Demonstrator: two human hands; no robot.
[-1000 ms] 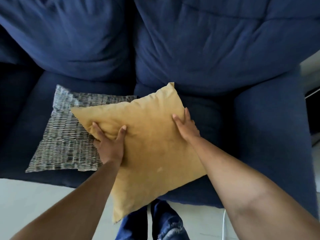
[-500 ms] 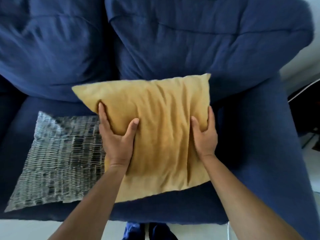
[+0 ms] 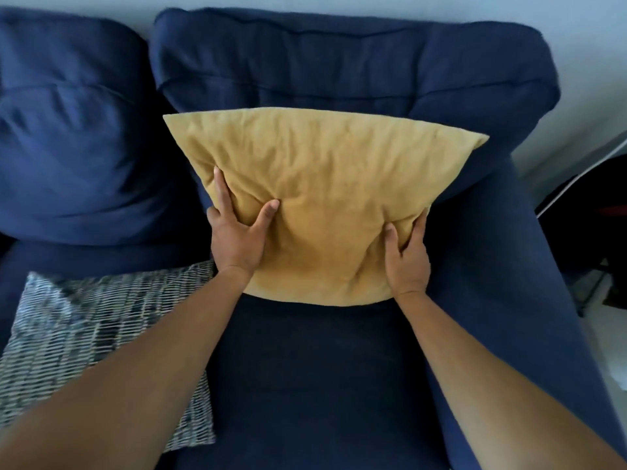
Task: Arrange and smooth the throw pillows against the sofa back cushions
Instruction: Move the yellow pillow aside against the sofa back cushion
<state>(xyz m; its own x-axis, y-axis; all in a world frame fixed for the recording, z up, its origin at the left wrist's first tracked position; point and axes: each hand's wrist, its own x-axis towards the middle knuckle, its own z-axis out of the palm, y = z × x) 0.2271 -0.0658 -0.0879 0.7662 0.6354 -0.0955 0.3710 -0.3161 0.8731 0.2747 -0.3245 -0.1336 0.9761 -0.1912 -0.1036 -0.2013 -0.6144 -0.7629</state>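
A mustard-yellow throw pillow [image 3: 322, 184] stands upright on the seat, leaning against the right navy back cushion [image 3: 339, 62]. My left hand [image 3: 237, 232] grips its lower left edge, fingers behind and thumb pressed into the front. My right hand [image 3: 407, 256] holds the lower right edge the same way. A grey-and-white woven pillow [image 3: 84, 334] lies flat on the left part of the seat, partly under my left forearm.
The left back cushion [image 3: 68, 147] sits beside the right one. The sofa's right armrest [image 3: 515, 300] runs along the pillow's right side. Dark objects and a white rail [image 3: 583, 184] stand beyond the armrest. The navy seat cushion [image 3: 312, 385] lies in front of the pillow.
Both hands have lifted the yellow pillow off the woven pillow, turned it upright and pushed it back and right against the right back cushion. The woven pillow stayed on the seat.
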